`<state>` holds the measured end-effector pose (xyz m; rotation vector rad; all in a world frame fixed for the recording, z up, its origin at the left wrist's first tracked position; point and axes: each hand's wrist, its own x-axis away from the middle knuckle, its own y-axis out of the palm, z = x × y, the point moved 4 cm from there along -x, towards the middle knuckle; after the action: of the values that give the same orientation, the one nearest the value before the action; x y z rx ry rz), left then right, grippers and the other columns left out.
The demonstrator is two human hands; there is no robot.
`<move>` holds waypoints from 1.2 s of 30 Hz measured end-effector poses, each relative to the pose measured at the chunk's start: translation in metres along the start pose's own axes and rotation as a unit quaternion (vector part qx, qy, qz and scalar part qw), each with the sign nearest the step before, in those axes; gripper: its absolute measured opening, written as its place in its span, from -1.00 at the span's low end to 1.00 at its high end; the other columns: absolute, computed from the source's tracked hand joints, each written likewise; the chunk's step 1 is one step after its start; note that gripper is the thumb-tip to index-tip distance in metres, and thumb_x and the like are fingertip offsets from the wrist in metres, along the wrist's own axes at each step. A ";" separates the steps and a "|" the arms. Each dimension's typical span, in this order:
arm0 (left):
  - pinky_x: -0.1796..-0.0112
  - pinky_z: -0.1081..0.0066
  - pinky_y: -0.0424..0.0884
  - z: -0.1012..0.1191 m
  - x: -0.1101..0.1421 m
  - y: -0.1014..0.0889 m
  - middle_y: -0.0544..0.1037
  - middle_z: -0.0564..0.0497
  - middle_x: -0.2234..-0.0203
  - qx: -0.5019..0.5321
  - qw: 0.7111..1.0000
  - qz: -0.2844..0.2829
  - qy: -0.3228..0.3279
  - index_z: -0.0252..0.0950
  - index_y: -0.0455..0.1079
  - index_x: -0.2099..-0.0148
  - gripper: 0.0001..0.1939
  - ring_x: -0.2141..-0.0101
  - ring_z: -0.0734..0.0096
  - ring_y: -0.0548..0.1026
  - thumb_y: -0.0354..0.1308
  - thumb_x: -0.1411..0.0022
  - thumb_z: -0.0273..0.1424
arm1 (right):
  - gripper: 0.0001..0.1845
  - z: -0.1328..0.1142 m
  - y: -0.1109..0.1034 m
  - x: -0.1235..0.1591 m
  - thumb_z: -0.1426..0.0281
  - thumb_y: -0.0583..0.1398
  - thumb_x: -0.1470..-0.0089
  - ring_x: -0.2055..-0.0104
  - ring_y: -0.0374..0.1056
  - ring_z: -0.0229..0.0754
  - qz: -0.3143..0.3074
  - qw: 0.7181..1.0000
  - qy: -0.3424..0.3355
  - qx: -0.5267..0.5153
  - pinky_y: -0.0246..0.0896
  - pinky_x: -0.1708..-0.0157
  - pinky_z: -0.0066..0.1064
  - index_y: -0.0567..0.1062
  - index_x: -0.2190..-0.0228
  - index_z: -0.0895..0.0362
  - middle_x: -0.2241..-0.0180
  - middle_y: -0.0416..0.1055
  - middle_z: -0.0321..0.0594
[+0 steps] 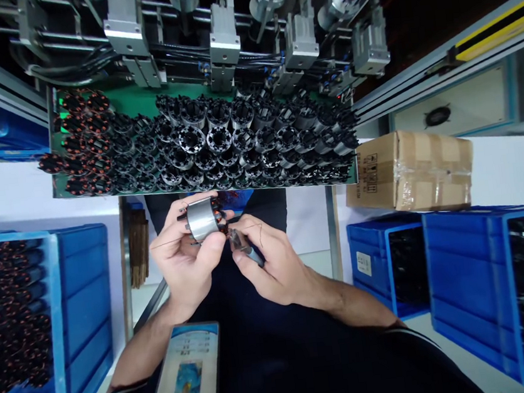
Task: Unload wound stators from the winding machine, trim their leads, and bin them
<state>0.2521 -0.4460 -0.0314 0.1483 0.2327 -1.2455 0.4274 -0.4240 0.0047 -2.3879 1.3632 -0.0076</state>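
My left hand [181, 256] grips a steel motor stator [202, 219] with copper windings, holding it upright between fingers and thumb. My right hand [270, 265] is shut on a small blue-handled hand tool [248, 248], whose metal tip sits against the stator's wound end. A thin loose wire [166, 243] crosses my left hand, and another strand lies over my right hand. The point where the tool meets the windings is partly hidden by my fingers.
Just ahead, a green-topped bench [137, 101] carries several packed stators [206, 140]. Pneumatic machinery [225, 36] hangs above it. Blue crates of stators [84, 292] [469, 274] stand on both sides, with a taped cardboard box [410, 170] at right and a laminated sheet [183, 379] on my lap.
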 end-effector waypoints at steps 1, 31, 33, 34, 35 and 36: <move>-0.11 0.02 0.87 0.000 0.000 0.000 0.78 -0.12 -0.16 0.022 1.000 0.010 -0.004 -0.07 0.81 -0.06 -0.74 -0.20 0.00 0.80 0.43 -0.65 -0.05 | -0.77 0.000 0.000 -0.001 0.47 0.22 -0.53 0.02 0.58 -0.09 0.000 1.000 -0.005 -0.005 0.61 -0.04 -0.17 0.53 -0.12 0.01 0.04 0.67 -0.17; -0.31 0.05 0.65 -0.008 0.139 -0.374 0.80 -0.23 -0.25 -0.537 0.799 0.196 -0.186 -0.20 0.75 0.06 -0.62 -0.20 -0.03 0.77 0.46 -0.49 0.02 | -0.28 0.166 0.019 0.031 -0.12 0.19 -0.33 0.51 0.38 -0.16 -0.225 0.905 0.314 0.177 0.49 0.22 -0.24 0.79 -0.21 0.04 0.34 0.73 -0.26; -0.33 0.06 0.63 -0.023 0.155 -0.415 0.77 -0.24 -0.28 -0.560 0.771 0.180 -0.245 -0.22 0.76 0.01 -0.57 -0.22 -0.05 0.75 0.38 -0.50 0.05 | -0.27 0.165 0.024 0.024 -0.13 0.20 -0.31 0.53 0.36 -0.15 -0.231 0.904 0.307 0.185 0.50 0.22 -0.22 0.79 -0.22 0.02 0.33 0.75 -0.24; -0.34 0.06 0.62 -0.035 0.162 -0.428 0.75 -0.23 -0.30 -0.570 0.757 0.162 -0.275 -0.22 0.77 -0.02 -0.56 -0.24 -0.05 0.72 0.36 -0.51 0.05 | -0.26 0.164 0.027 0.021 -0.14 0.20 -0.31 0.55 0.35 -0.15 -0.236 0.904 0.304 0.186 0.50 0.23 -0.21 0.79 -0.23 0.02 0.33 0.75 -0.23; -0.36 0.05 0.60 -0.049 0.167 -0.437 0.72 -0.24 -0.32 -0.584 0.741 0.134 -0.302 -0.23 0.78 -0.06 -0.55 -0.29 -0.07 0.68 0.33 -0.52 0.04 | -0.24 0.162 0.031 0.019 -0.15 0.20 -0.32 0.56 0.33 -0.15 -0.241 0.904 0.300 0.185 0.49 0.25 -0.21 0.79 -0.25 0.03 0.34 0.75 -0.23; -0.38 0.04 0.58 -0.063 0.171 -0.442 0.69 -0.25 -0.35 -0.600 0.724 0.099 -0.324 -0.23 0.80 -0.10 -0.53 -0.33 -0.10 0.62 0.31 -0.54 0.03 | -0.23 0.160 0.035 0.017 -0.15 0.20 -0.32 0.56 0.32 -0.15 -0.248 0.904 0.295 0.184 0.49 0.25 -0.21 0.79 -0.25 0.04 0.35 0.74 -0.23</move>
<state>-0.1222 -0.7271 -0.1297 -1.3494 0.3543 -0.6609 0.4385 -0.4011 -0.1582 -2.4019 0.8039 -1.1004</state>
